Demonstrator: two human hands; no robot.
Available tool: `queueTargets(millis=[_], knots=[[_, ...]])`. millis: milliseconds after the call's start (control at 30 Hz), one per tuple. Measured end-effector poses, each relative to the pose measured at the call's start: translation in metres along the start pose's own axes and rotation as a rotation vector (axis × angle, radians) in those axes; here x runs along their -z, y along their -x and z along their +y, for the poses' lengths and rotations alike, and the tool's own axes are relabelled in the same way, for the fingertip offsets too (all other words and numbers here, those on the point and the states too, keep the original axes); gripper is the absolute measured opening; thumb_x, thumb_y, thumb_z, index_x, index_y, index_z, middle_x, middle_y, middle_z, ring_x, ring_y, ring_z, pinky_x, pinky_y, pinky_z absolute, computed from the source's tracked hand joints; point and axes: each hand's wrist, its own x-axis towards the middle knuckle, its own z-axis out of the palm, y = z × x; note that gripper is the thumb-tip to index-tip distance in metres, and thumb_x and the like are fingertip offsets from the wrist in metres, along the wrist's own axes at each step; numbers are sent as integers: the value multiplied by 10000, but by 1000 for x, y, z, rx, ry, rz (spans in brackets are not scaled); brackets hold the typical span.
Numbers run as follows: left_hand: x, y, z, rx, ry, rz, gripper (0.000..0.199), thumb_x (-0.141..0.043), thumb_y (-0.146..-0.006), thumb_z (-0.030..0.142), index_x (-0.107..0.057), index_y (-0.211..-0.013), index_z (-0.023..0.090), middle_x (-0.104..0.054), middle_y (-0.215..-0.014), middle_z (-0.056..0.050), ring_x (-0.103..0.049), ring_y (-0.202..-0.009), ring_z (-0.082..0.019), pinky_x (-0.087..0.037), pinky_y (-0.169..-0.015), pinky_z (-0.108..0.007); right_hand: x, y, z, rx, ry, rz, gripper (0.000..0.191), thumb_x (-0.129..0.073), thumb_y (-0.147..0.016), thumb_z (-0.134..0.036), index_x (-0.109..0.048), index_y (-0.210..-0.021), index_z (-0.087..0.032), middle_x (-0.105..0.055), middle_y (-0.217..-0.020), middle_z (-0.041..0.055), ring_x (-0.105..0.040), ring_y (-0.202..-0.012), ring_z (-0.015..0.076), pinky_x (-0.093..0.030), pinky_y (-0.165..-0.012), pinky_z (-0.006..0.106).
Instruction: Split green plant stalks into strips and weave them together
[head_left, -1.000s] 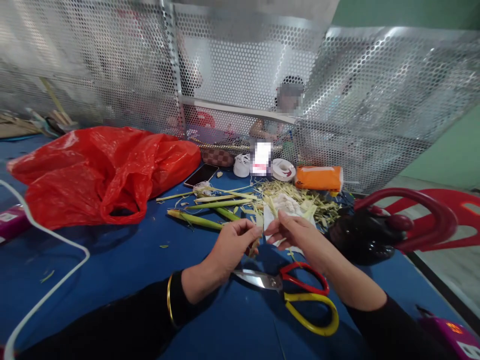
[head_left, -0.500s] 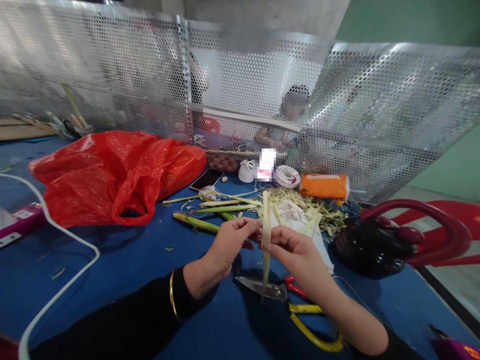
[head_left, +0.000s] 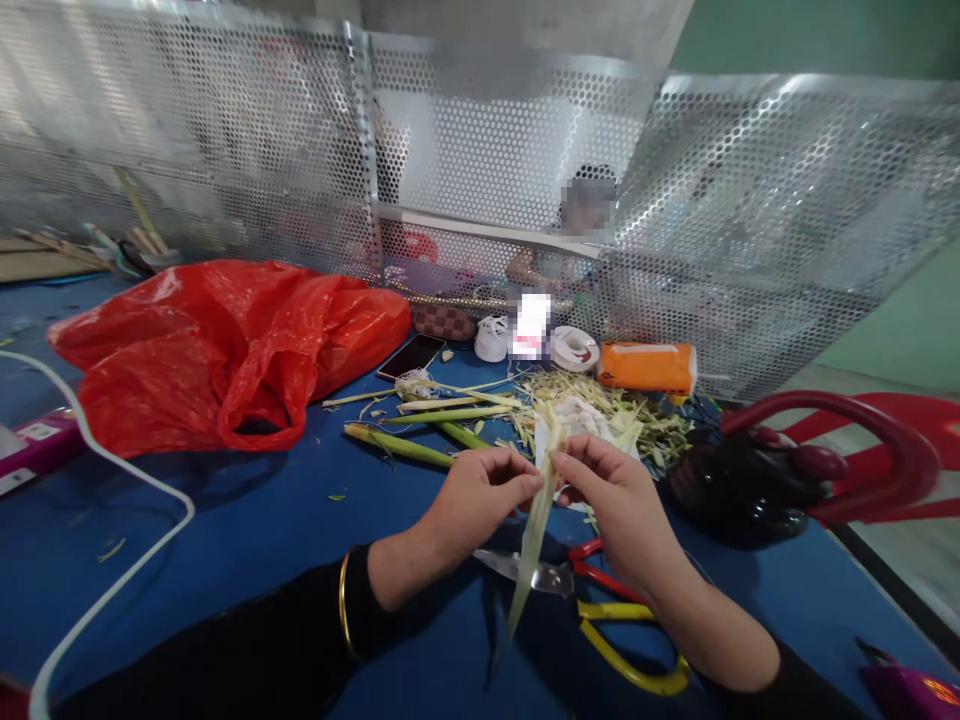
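Note:
Between my two hands is a long, pale green leaf strip [head_left: 531,560], tilted, with its narrow end hanging toward me. My left hand [head_left: 480,500] pinches its left side between thumb and fingers. Opposite, my right hand [head_left: 619,500] has its thumb and fingers closed on the strip's upper part. Below them, a pair of scissors [head_left: 634,612] with one red and one yellow handle lies on the blue table, its blades partly behind the strip. Green stalks [head_left: 405,447] lie beyond my left hand. Past my right hand is a heap of plant shavings [head_left: 656,425] around a white crumpled piece.
A red plastic bag [head_left: 187,350] spreads at left, near a white cable [head_left: 161,486]. A dark kettle [head_left: 727,490] stands at right. Along the perforated metal screen [head_left: 480,140] lie a phone [head_left: 412,357], a white spool [head_left: 576,348] and an orange packet [head_left: 649,368]. A person sits behind the screen.
The leaf strip has gone from nearly upright to slanted, its lower end swinging left and toward me. Both hands have shifted slightly right and hold it closer together.

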Motion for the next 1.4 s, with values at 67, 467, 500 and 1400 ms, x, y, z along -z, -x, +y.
queueTargets(millis=[67,467,500,1400], knots=[[-1,0,-3,12,-5,-22,212,-713,-676,338,-640,-708,141,-615,-639,-3,-515,-546,-101,-415,-530,-220,-1,0,1,-16,-14,-11,231,-735,-698,-376,-607,-661,-187,-553,-577,-36,-505,-529,109,-448,-502,237],[1,-2,-5,-16,-23,8,222,-686,-715,342,-584,-675,149,-583,-599,13,-500,-506,-86,-407,-496,-203,0,1,4,-46,-11,-107,231,-718,-726,-370,-624,-644,-175,-587,-535,-24,-519,-508,103,-437,-512,233],[1,-2,-5,-3,-7,0,229,-677,-722,352,-590,-674,146,-590,-596,8,-503,-501,-87,-409,-492,-202,1,0,4,-45,-17,-108,230,-717,-731,-369,-627,-649,-174,-587,-536,-24,-517,-509,103,-435,-513,232],[-1,-4,-8,85,11,-1,141,-609,-756,275,-561,-745,143,-592,-661,7,-474,-576,-92,-361,-518,-192,-1,-3,13,-104,4,-120,278,-744,-697,-394,-589,-620,-177,-569,-553,-30,-502,-538,103,-397,-548,244]])
